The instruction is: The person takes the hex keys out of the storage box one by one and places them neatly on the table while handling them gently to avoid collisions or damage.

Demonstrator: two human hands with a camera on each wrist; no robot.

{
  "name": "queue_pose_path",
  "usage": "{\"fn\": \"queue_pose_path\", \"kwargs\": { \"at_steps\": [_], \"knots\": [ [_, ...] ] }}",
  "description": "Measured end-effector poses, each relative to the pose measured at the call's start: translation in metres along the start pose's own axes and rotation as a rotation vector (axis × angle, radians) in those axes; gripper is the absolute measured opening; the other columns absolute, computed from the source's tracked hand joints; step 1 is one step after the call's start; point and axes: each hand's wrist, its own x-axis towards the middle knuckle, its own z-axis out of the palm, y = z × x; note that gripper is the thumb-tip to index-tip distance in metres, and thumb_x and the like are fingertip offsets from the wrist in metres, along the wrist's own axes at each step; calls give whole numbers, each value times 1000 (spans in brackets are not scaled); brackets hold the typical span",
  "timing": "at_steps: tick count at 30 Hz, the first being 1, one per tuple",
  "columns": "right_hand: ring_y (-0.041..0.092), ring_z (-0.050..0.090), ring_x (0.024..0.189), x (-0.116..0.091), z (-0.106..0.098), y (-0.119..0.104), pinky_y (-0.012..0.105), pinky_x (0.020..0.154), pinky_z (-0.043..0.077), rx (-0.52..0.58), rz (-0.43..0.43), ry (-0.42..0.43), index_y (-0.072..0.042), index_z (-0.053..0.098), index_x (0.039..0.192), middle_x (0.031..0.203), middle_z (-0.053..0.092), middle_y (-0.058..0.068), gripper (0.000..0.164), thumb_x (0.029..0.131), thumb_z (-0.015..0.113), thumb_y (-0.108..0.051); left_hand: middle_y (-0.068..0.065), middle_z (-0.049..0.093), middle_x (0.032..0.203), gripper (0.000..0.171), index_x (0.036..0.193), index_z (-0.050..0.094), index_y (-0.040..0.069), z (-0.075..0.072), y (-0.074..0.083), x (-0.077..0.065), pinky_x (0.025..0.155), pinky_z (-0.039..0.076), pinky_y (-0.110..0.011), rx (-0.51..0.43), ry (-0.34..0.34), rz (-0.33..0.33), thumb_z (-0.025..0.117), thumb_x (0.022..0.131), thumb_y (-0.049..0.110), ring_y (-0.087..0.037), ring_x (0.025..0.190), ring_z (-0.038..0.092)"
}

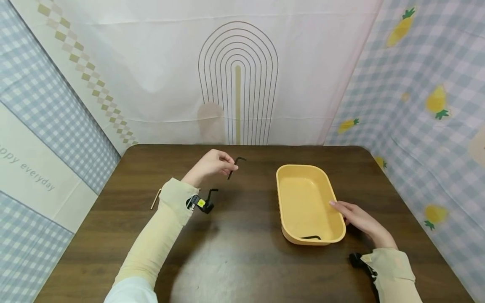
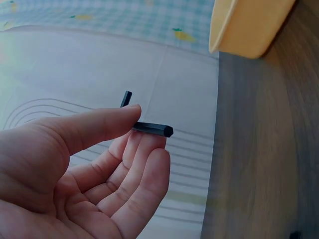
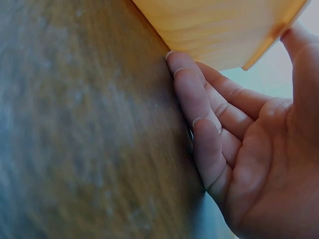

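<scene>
My left hand (image 1: 216, 163) pinches a black hex key (image 1: 232, 167) between thumb and fingertips above the far part of the table. In the left wrist view the key's hexagonal end (image 2: 167, 131) pokes out past the fingertips. On the right, my right hand (image 1: 358, 216) grips the side of a yellow plastic basket (image 1: 282, 202), thumb over the rim and fingers against the outer wall. The right wrist view has those fingers (image 3: 192, 94) low beside the basket wall (image 3: 224, 35), close to the tabletop. Inside the basket, a black hex key (image 1: 311, 237) lies at the near end.
Another black L-shaped key (image 1: 213, 190) shows just beyond the left wrist camera (image 1: 202, 204), which partly overlaps it. A copper-coloured rod (image 1: 155, 200) lies left of that forearm. Patterned cloth (image 1: 159, 75) hangs behind the brown wooden table (image 1: 242, 273).
</scene>
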Motion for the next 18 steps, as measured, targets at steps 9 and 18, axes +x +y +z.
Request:
{"fn": "queue_pose_path", "kwargs": {
  "at_steps": [9, 18],
  "knots": [
    [18, 63, 94, -2, -1, 0, 32, 77, 54, -32, 10, 12, 8, 44, 145, 111, 68, 12, 69, 106, 42, -49, -4, 70, 80, 20, 94, 70, 0, -1, -18, -6, 83, 58, -47, 74, 42, -8, 79, 87, 17, -19, 72, 68],
    [16, 64, 92, 1, -1, 0, 32, 77, 54, -8, -6, -2, 7, 47, 142, 109, 68, 10, 65, 107, 42, -47, -3, 69, 76, 13, 88, 71, -1, 11, -40, -9, 65, 59, -28, 28, 49, -107, 78, 86, 10, -10, 63, 62]
  ]
}}
